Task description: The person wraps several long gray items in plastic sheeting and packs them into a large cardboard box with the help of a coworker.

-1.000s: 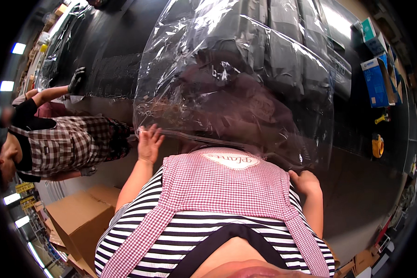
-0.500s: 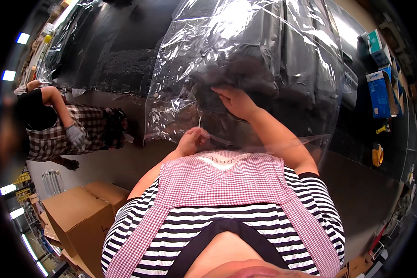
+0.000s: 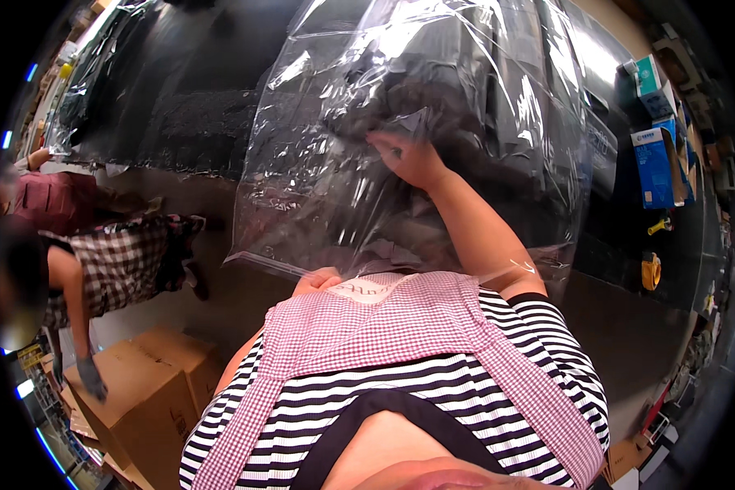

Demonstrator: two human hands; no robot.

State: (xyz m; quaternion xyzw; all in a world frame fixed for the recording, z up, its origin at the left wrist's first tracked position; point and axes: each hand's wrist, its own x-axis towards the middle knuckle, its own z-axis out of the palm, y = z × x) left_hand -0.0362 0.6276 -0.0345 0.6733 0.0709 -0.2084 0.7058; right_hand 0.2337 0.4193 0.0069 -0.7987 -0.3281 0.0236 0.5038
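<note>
Lying on the black table, a big clear bag has dark, puffy things showing through it. Its near edge comes right up to the person's front. The left hand is curled up tight, gripping that edge. The right hand is deep in the bag, by the dark things, with its fingers bent; I cannot tell if it grips anything. Off to the right sit a blue box and a yellow roll. Down on the left, a helper's gloved hand is near a brown box.
</note>
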